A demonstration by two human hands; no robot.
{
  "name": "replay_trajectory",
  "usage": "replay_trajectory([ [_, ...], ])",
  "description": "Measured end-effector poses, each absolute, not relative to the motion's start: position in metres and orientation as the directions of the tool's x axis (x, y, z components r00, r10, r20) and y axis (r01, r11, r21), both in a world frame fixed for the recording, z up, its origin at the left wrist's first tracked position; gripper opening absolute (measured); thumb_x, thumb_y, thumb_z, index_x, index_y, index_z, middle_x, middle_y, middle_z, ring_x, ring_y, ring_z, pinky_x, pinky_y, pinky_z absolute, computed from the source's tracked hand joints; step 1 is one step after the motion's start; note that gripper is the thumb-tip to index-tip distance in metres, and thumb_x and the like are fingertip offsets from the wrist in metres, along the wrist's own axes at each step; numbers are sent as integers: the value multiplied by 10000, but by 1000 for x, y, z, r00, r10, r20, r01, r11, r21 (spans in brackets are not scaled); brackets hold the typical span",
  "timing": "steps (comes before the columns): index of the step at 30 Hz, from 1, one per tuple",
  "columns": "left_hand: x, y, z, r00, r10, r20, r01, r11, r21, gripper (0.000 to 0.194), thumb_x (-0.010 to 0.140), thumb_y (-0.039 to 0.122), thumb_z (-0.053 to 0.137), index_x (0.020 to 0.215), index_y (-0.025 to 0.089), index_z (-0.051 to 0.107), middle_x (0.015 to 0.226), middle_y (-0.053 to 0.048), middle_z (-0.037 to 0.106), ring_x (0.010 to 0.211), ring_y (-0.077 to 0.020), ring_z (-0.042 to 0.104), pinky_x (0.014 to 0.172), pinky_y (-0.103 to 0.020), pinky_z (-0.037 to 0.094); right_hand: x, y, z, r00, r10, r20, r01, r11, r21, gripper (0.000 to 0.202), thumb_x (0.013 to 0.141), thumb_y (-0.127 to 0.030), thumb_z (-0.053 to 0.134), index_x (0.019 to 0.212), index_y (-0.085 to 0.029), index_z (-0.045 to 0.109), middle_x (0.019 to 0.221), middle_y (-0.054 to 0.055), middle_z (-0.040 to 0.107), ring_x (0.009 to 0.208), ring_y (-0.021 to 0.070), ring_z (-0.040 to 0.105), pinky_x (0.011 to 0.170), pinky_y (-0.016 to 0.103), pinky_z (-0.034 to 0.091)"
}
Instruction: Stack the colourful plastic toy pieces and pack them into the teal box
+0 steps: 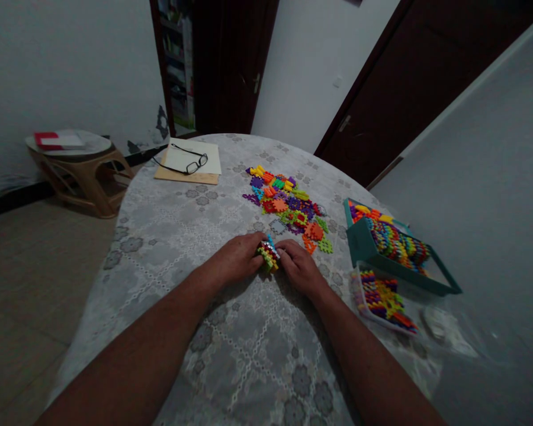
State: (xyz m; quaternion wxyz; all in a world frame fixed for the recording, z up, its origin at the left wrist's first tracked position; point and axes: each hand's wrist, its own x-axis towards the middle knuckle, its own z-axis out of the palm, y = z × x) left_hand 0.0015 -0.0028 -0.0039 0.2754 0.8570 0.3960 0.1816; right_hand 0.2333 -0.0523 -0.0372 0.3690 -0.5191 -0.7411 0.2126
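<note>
A small stack of coloured plastic pieces [269, 255], with green, yellow, red, white and blue edges, is held between both hands over the table. My left hand [240, 255] has its fingers closed round the stack's left side. On the right side, my right hand [299, 265] grips it with thumb and fingers pressed together. Just beyond the hands lies a loose pile of colourful notched pieces [288, 204], in orange, purple, green, red and yellow. A grey piece [277, 226] rests at the pile's near edge.
Black glasses [196, 164] lie on papers [211, 155] at the back left. A green box [359, 242] and a clear plastic tub [360, 293], both holding coloured pieces, stand at the right beside a plastic bag [448, 331]. A stool [93, 177] stands left of the patterned table [249, 367].
</note>
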Motion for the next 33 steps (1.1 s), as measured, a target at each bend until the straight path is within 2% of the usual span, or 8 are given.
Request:
replay_trajectory([
  [3, 2, -3, -5, 600, 797, 73, 607, -512, 607, 506, 968, 186, 658, 1470, 241, 625, 1338, -122, 812, 1225, -302, 770, 1042, -394, 581, 235, -50, -40, -221, 914, 341, 592, 403, -698, 302, 1152, -358, 516, 1198, -245, 792, 1191, 93, 780, 1144, 255, 728, 1047, 396, 557],
  [8, 2, -2, -6, 628, 775, 73, 584, -531, 614, 475, 978, 173, 636, 1450, 235, 634, 1378, -121, 804, 1242, -283, 765, 1083, -385, 571, 237, -51, -38, -258, 910, 325, 526, 414, -743, 353, 1184, -406, 490, 1242, -259, 805, 1262, 90, 776, 1222, 252, 718, 1124, 405, 537],
  [15, 2, -1, -6, 650, 756, 79, 570, -553, 608, 399, 971, 174, 635, 1360, 242, 689, 1371, -112, 803, 1275, -285, 742, 1128, -400, 550, 239, -58, -28, -221, 945, 241, 501, 322, -804, 401, 1177, -505, 498, 1190, -255, 812, 1184, 73, 793, 1145, 252, 738, 1051, 390, 563],
  [19, 2, -1, -7, 646, 759, 79, 567, -547, 616, 356, 972, 179, 639, 1315, 238, 713, 1338, -108, 808, 1243, -281, 740, 1094, -390, 551, 237, -65, -23, -194, 969, 150, 510, 230, -829, 301, 1088, -489, 656, 1262, -274, 777, 1100, 51, 804, 989, 243, 746, 915, 391, 599],
  [21, 3, -1, -8, 650, 756, 84, 563, -552, 615, 317, 967, 165, 637, 1261, 230, 736, 1304, -105, 812, 1228, -276, 738, 1088, -380, 545, 233, -68, -23, -183, 973, 139, 547, 218, -808, 440, 992, -452, 781, 1394, -279, 738, 1098, 55, 806, 948, 243, 743, 891, 402, 611],
  [24, 4, -1, -7, 654, 751, 86, 577, -570, 585, 255, 972, 149, 621, 1169, 220, 766, 1220, -103, 817, 1172, -272, 741, 1067, -374, 540, 224, -71, -24, -189, 958, 213, 622, 285, -729, 620, 904, -378, 852, 1496, -261, 709, 1239, 97, 810, 1088, 276, 755, 1016, 449, 609],
  [28, 5, -2, -4, 669, 738, 84, 580, -590, 561, 177, 993, 177, 626, 1087, 196, 775, 1120, -109, 811, 1090, -276, 742, 1032, -384, 548, 214, -72, -23, -188, 943, 273, 654, 328, -681, 492, 960, -282, 721, 1447, -217, 736, 1354, 120, 805, 1207, 282, 760, 1103, 443, 591],
  [33, 4, -4, 1, 684, 710, 170, 484, -615, 623, 246, 1038, 210, 609, 1227, 225, 765, 1257, -101, 809, 1195, -262, 734, 1104, -379, 540, 221, -71, -21, -141, 929, 343, 699, 339, -629, 505, 947, -278, 713, 1449, -221, 725, 1369, 121, 805, 1220, 290, 766, 1111, 441, 597],
])
